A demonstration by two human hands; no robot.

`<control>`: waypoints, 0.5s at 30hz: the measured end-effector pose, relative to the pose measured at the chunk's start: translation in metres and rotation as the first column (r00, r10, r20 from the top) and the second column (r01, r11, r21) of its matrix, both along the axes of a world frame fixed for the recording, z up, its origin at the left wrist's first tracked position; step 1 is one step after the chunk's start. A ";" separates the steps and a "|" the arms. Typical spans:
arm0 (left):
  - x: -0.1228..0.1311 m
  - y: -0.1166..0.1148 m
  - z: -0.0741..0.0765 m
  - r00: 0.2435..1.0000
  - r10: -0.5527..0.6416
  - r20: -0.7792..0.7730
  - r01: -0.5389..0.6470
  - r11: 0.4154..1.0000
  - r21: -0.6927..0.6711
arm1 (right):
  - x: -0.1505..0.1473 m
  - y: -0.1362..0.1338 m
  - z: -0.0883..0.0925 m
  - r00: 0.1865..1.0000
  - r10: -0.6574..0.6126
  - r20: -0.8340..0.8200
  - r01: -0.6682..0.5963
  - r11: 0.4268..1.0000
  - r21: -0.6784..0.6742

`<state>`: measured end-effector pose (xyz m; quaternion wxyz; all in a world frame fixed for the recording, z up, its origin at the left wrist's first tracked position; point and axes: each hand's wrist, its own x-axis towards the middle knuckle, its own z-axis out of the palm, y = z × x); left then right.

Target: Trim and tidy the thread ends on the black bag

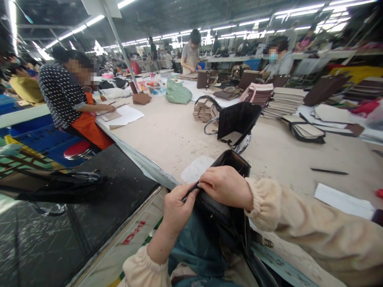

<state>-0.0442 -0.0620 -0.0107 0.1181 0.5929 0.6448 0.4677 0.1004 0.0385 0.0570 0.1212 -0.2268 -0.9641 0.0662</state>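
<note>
You are using two hands on one black bag. The black bag (221,211) is sitting at the edge of the surface (167,127), in front of your blue-green clothes, and is looking smooth and a bit shiny. Your left hand (178,205) is pinching its thin edge between thumb and fingers. Your right hand (226,186) is pinching that edge too, right beside the left one.

One pale, thin sheet (194,169) is lying just left of the black bag's top. Past the black bag, one boxy bag (237,123) is standing open, also black, with shiny loop handles. Farther past, to the left, one soft, crumpled green sack (178,91) is resting. To the right of the black bag, one thin dark stick (329,171) and one flat white paper (344,199) are lying. Well left of it, one worker (62,91) is wearing a dotted shirt.
</note>
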 end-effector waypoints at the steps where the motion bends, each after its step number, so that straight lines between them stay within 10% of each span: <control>1: 0.000 0.000 0.000 1.000 0.010 -0.017 -0.010 1.000 0.012 | -0.001 0.000 0.000 1.000 -0.006 -0.001 0.006 1.000 0.003; 15: 0.001 0.002 0.003 0.999 0.038 -0.039 -0.038 0.999 0.019 | 0.011 0.013 0.008 0.999 0.048 0.011 -0.047 0.995 -0.083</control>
